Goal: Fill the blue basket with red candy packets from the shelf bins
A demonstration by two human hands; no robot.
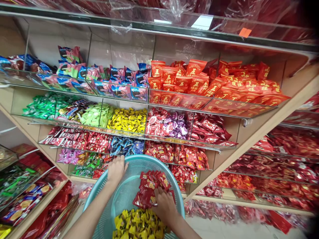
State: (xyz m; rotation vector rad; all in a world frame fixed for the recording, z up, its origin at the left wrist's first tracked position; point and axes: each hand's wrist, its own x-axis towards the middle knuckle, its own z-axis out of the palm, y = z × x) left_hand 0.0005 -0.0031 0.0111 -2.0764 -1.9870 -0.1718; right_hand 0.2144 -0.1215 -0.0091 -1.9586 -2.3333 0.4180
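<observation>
A teal plastic mesh basket (93, 204) stands in front of me, below the shelves. My left hand (116, 171) is closed over its far rim at the upper left, thumb on the inside. Inside, yellow-wrapped candies (137, 224) form a pile at the near side. Dark red candy packets (148, 186) lie bunched behind them. My right hand (164, 204) reaches into the basket from the right, its fingers curled on the red packets. Its fingertips are partly hidden among them.
Tiered glass-fronted shelves hold green candies (42, 106), yellow candies (127, 121), blue packets (126, 145) and large red packets (194, 83). A slanted wooden side panel (239, 132) borders them at right. Another candy rack (22, 196) stands at left, more red packets (276, 166) at right.
</observation>
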